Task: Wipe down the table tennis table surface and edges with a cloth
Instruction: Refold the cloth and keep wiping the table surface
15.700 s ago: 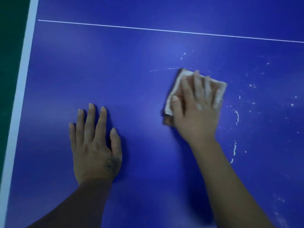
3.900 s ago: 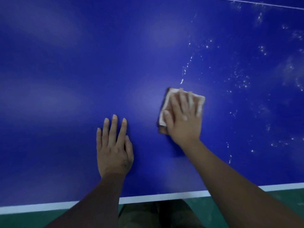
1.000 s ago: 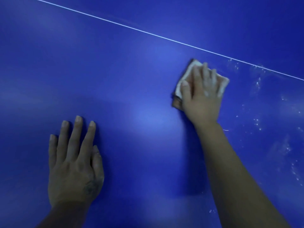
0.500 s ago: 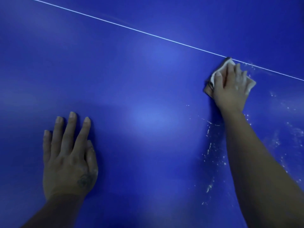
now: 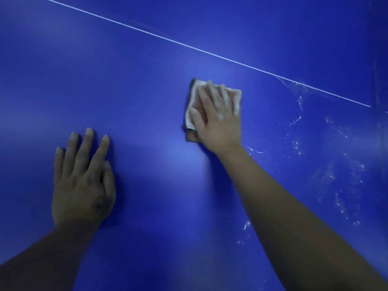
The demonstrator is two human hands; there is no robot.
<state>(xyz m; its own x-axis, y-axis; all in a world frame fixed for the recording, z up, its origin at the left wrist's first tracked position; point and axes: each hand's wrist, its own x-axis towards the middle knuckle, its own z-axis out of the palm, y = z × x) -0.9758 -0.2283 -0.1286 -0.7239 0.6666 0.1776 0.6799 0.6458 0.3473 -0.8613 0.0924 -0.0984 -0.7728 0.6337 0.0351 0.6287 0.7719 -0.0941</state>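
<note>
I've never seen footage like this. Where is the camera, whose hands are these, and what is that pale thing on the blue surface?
There is no machine here: a person wears a wide-angle camera on the head, so this one picture looks forward and down at their own two bare hands. The blue surface is a table tennis table, crossed by a thin white line. The left hand lies flat on the table, fingers straight, holding nothing. The right hand presses flat on a folded pale cloth, which lies on the table; its fingers are straight, not curled round it. To the right of that arm, white specks and streaks are scattered over the surface; whether they are dust or droplets I cannot tell.
</note>
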